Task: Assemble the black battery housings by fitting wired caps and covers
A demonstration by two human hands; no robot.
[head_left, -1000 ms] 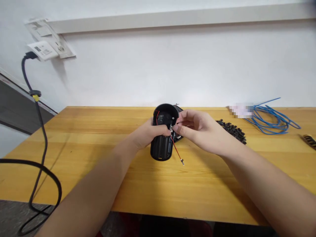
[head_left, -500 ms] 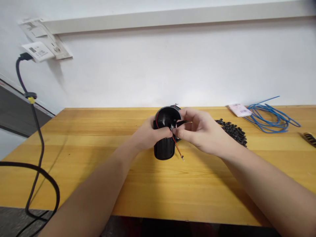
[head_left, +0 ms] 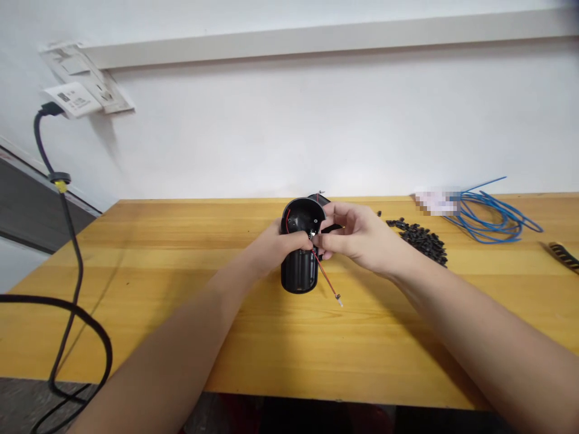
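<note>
A black plastic housing, rounded and open toward me, is held upright above the table. My left hand wraps its left side, the thumb pressing inside near the middle. My right hand is closed in a pinch at the housing's right edge, its fingertips meeting the left thumb by a small metallic part. What the pinch holds is too small to make out. A thin dark piece shows between the right fingers. Red wire hangs from the housing to a small end piece. Another black part shows behind.
A pile of small black pieces lies right of my right hand. Farther right are a coil of blue cable, a blurred pale packet and a black-and-yellow object. A black cord hangs at left from a wall plug.
The housing has tilted slightly, showing more of its lower inside. The red wire's loose end has swung a little right and down. Both hands keep nearly the same hold.
</note>
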